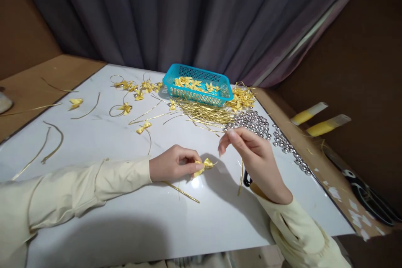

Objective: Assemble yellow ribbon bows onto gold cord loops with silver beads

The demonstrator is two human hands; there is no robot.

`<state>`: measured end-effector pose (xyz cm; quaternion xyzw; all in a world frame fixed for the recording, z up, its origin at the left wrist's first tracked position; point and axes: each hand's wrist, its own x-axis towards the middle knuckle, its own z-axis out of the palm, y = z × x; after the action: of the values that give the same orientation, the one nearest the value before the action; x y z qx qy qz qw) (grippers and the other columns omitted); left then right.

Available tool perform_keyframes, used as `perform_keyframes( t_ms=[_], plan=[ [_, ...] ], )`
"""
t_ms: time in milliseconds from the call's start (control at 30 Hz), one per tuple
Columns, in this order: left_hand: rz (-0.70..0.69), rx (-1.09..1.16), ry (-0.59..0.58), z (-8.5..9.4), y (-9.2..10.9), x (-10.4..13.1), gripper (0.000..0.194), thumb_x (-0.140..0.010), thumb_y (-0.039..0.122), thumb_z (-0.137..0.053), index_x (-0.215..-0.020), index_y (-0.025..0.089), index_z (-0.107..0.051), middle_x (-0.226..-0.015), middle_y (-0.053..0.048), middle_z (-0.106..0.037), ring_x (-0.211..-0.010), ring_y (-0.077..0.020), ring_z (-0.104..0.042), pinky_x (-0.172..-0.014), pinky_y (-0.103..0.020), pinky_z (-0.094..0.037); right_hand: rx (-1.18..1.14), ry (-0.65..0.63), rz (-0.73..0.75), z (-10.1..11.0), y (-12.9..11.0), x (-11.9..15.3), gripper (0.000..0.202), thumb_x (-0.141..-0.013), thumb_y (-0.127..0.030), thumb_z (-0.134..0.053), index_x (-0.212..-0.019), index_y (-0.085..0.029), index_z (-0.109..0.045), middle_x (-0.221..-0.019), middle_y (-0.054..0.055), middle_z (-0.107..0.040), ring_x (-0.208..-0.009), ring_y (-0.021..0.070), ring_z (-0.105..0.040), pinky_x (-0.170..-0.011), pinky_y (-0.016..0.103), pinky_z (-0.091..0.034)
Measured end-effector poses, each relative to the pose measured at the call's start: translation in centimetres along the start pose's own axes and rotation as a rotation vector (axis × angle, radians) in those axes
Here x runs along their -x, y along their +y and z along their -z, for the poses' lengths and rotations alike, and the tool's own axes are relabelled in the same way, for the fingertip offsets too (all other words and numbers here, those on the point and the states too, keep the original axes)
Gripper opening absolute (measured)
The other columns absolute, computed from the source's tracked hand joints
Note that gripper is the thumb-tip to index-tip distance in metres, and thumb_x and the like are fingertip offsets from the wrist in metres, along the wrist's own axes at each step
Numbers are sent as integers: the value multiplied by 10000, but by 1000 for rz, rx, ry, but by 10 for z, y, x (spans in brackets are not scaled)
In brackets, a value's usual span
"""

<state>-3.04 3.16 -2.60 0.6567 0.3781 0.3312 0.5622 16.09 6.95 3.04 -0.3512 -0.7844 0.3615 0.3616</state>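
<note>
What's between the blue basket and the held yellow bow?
In the head view, gold strands lie near the basket, then bare white tabletop reaches to the yellow bow.

Glare (pixel 195 183), dim corners, perhaps blurry

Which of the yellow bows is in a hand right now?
The yellow bow pinched in the left hand; the other visible bows lie on the white tabletop or in the blue basket.

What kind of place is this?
Maybe a little craft workspace: a turquoise plastic basket holds shiny yellow ribbon bows, with thin gold strands and small silvery pieces near it on a white tabletop.
</note>
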Motion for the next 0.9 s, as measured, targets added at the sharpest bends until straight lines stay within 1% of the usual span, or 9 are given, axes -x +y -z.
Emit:
perform_keyframes(
  t_ms=[100,167,233,267,367,500,600,733,900],
  plan=[
    [-7,11,-8,0,-1,0,227,-812,294,-518,-678,117,-569,-605,-12,-566,-575,-102,-504,-587,-222,-411,123,-220,-39,0,4,1,302,-896,-274,-452,-633,-162,-550,-574,-7,-554,-545,96,-513,-575,215,-389],
    [-11,19,-10,0,-2,0,231,-815,291,-516,-670,118,-563,-612,-14,-569,-583,-102,-511,-591,-220,-410,179,-326,-67,-1,7,1,213,-879,-266,-476,-749,-154,-601,-556,-15,-555,-515,93,-500,-538,208,-369],
    [-11,19,-10,0,-2,0,228,-815,283,-516,-667,117,-563,-616,-14,-571,-589,-102,-515,-591,-218,-406,199,-390,-104,-3,10,2,172,-866,-249,-489,-887,-146,-625,-542,-18,-566,-509,97,-504,-533,205,-368],
    [-11,17,-9,0,-2,0,223,-814,280,-519,-671,115,-566,-618,-15,-573,-590,-102,-516,-589,-217,-404,205,-417,-121,-4,10,1,176,-859,-243,-497,-910,-143,-632,-537,-17,-574,-511,100,-507,-538,205,-372],
    [-14,-3,-3,0,-3,-1,207,-805,277,-530,-695,109,-583,-626,-17,-586,-594,-102,-518,-583,-211,-400,179,-489,-173,-4,12,0,183,-836,-256,-523,-828,-134,-659,-545,3,-600,-529,108,-521,-564,213,-393],
    [-4,-38,12,0,-3,-1,220,-799,292,-537,-713,98,-598,-632,-24,-590,-595,-103,-506,-578,-214,-398,46,-567,-277,-2,15,-2,186,-805,-285,-553,-783,-129,-651,-577,27,-638,-559,127,-563,-579,227,-424],
    [1,-1,-2,0,-3,-1,232,-805,300,-532,-716,95,-595,-631,-30,-590,-591,-107,-514,-577,-220,-420,-50,-591,-332,-1,15,-3,190,-786,-305,-571,-742,-131,-632,-556,24,-636,-542,126,-566,-572,236,-436],
    [-17,83,-41,1,-1,-1,236,-823,297,-515,-733,95,-596,-655,-47,-607,-626,-121,-546,-610,-238,-460,-95,-576,-351,-1,12,-3,231,-765,-350,-602,-716,-127,-636,-538,22,-628,-523,121,-560,-564,244,-436],
    [-13,84,-52,1,0,-1,253,-829,317,-519,-736,97,-602,-648,-48,-616,-618,-126,-559,-609,-243,-471,-117,-566,-346,1,13,-3,270,-748,-394,-622,-712,-128,-646,-540,21,-627,-519,116,-557,-564,244,-439]
  ],
)
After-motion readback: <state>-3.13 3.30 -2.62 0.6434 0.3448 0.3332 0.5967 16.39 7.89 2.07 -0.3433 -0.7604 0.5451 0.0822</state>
